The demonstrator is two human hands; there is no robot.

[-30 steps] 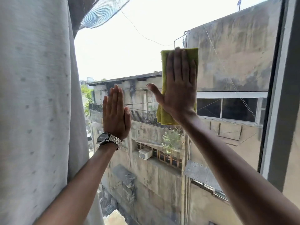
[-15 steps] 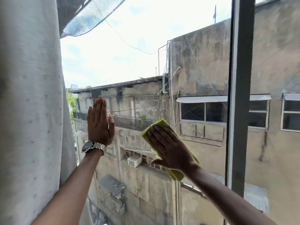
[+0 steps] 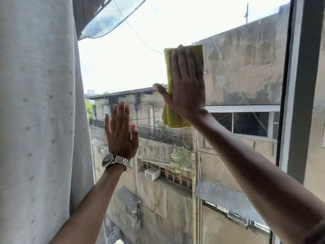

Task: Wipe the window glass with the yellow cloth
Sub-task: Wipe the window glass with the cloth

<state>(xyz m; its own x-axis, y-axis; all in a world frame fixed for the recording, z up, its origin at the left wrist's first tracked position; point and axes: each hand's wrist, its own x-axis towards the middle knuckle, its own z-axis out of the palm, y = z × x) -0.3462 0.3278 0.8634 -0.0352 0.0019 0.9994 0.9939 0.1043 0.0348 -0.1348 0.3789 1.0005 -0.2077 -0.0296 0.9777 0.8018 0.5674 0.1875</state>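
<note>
The folded yellow cloth (image 3: 170,117) lies flat against the window glass (image 3: 123,67), upper middle of the pane. My right hand (image 3: 187,88) presses it there with a flat palm, fingers pointing up and thumb out to the left. Only the cloth's top edge, left side and lower end show around the hand. My left hand (image 3: 121,132), a metal watch on its wrist, rests flat and bare on the glass lower left, fingers together and pointing up.
A pale dotted curtain (image 3: 38,120) hangs along the left edge of the pane. A dark vertical window frame (image 3: 299,95) bounds the glass on the right. Weathered buildings and sky show through the glass.
My right hand has swept the cloth from low on the pane back up to the upper middle, fingers now upright. The view has shifted right to left. My left hand stays flat on the glass.
</note>
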